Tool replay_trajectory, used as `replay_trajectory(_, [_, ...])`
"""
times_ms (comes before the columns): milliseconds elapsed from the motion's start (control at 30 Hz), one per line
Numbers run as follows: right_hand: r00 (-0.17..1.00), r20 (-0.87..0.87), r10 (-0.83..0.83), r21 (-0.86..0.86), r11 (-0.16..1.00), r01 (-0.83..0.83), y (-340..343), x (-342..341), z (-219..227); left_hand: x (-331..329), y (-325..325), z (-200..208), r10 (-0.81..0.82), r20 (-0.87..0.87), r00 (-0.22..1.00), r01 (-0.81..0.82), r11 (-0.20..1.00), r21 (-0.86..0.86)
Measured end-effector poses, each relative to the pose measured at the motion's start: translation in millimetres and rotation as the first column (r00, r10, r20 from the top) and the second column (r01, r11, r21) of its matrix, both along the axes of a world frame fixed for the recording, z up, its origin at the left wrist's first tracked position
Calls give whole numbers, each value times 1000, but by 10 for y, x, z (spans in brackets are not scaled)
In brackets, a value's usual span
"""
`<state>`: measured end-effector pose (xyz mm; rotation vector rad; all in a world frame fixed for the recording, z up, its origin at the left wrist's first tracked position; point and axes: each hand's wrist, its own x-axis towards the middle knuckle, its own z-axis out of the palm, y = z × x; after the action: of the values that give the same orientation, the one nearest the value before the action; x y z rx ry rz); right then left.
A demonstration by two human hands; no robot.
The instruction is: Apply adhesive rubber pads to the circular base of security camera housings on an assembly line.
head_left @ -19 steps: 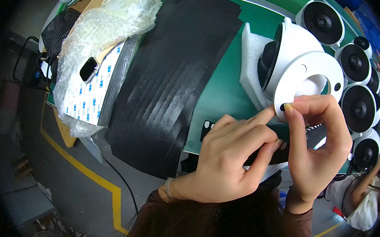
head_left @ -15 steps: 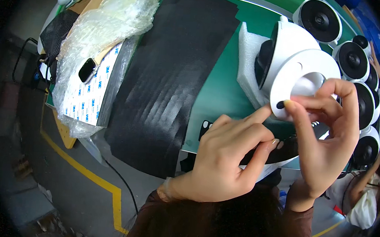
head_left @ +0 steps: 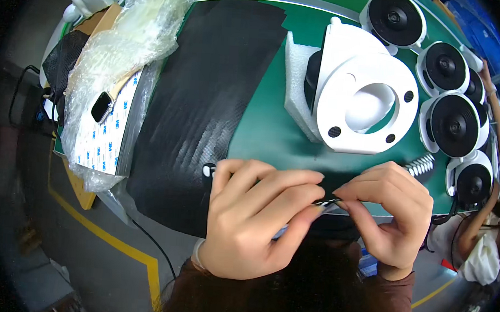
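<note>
My left hand (head_left: 257,220) and my right hand (head_left: 391,215) are close together at the table's near edge. Between their fingertips is a thin black strip (head_left: 329,201), mostly covered by the fingers; each hand pinches it. A black piece with white round holes (head_left: 208,170) shows beside my left knuckles. Beyond the hands a white device (head_left: 359,47) lies with its ring-shaped base (head_left: 329,103) turned up. Three round black pads sit on that ring, one of them at the lower left (head_left: 334,132). White foam (head_left: 295,84) lies along the device's left side.
Black textured sheets (head_left: 197,83) cover the table's left part. Farther left, clear plastic wrap (head_left: 149,21) partly covers a stack of printed white backing sheets (head_left: 97,145), with a smartwatch (head_left: 101,108) on top. Several similar devices (head_left: 455,124) and a coiled white cord (head_left: 420,165) stand right. Another person's arm (head_left: 499,115) shows there.
My right hand has left the pad on the ring and come down beside my left hand, pinching the strip. The ring, earlier partly covered by fingers, is now in plain sight.
</note>
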<state>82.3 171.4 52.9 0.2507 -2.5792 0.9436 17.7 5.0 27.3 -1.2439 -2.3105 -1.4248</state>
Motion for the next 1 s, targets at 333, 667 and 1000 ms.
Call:
replay_trajectory(333, [990, -136, 22, 27, 999, -19, 12, 22, -45, -32, 50, -24, -34, 17, 999, 33, 998, 57])
replay_trajectory(667, [994, -99, 38, 163, 986, -21, 55, -8, 23, -38, 126, -96, -1, -8, 1000, 2, 995, 101])
replay_trajectory(1000, [997, -80, 10, 196, 981, 6, 111, 20, 305, 9, 170, -153, 143, 239, 960, -173, 979, 110])
